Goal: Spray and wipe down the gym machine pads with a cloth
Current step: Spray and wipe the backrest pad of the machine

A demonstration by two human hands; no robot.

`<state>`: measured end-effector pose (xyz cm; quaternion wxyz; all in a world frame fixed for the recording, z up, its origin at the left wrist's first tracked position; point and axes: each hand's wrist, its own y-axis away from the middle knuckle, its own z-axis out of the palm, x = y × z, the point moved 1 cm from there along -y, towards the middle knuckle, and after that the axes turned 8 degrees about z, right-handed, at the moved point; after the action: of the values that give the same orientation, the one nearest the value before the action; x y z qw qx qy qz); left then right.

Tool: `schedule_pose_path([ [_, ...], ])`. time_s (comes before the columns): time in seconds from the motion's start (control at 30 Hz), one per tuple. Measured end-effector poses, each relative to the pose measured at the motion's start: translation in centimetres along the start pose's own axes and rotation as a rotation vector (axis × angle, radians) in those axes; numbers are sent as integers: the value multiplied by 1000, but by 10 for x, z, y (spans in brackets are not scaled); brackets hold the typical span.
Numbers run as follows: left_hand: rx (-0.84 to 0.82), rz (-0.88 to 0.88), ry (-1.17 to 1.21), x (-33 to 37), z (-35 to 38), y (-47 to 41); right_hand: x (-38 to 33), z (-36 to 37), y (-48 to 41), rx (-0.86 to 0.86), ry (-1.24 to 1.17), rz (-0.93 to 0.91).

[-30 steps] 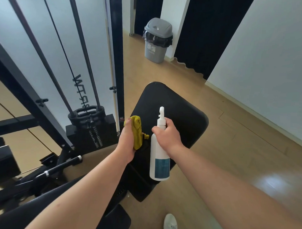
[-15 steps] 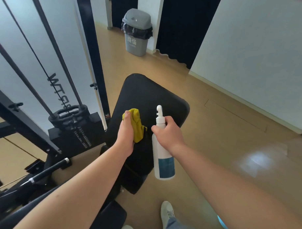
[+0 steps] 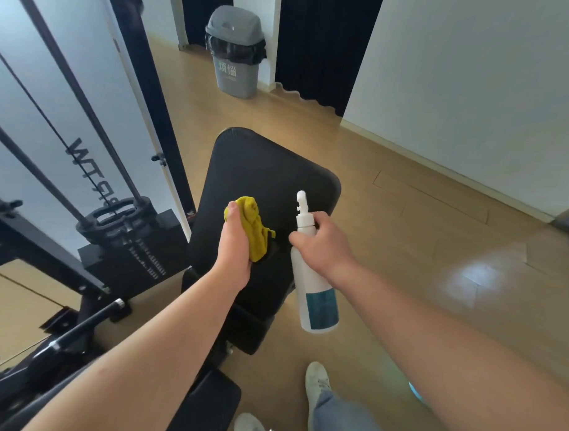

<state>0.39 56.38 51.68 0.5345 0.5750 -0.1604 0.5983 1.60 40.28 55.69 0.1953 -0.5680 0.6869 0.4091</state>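
A black seat pad [image 3: 265,176] of the gym machine lies in the middle of the head view. Over its near part, my left hand [image 3: 234,242] grips a bunched yellow cloth [image 3: 253,227]; whether the cloth touches the pad I cannot tell. My right hand [image 3: 324,242] holds a white spray bottle [image 3: 310,280] with a blue label around its neck, nozzle up and pointing away, just right of the cloth and above the pad's right side.
The machine's weight stack [image 3: 130,252], cables and black frame posts [image 3: 146,72] stand to the left. A second black pad [image 3: 205,402] is near my feet. A grey lidded bin [image 3: 235,52] stands far back by dark curtains. Wooden floor and a white wall lie to the right.
My view has shifted back and to the right, showing my shoes and more of the floor. Both hands keep their hold on the cloth and bottle over the pad.
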Motion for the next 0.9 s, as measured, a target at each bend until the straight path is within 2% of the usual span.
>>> schedule_pose_path([
  [0.3, 108, -7, -7, 5, -29, -14, -51, 39, -25, -124, 67, -127],
  [0.5, 208, -26, 41, -7, -61, -38, -78, 61, -48, -178, 25, -117],
  [0.9, 159, 131, -104, 11, -55, -48, -87, 65, -57, -231, 77, -212],
])
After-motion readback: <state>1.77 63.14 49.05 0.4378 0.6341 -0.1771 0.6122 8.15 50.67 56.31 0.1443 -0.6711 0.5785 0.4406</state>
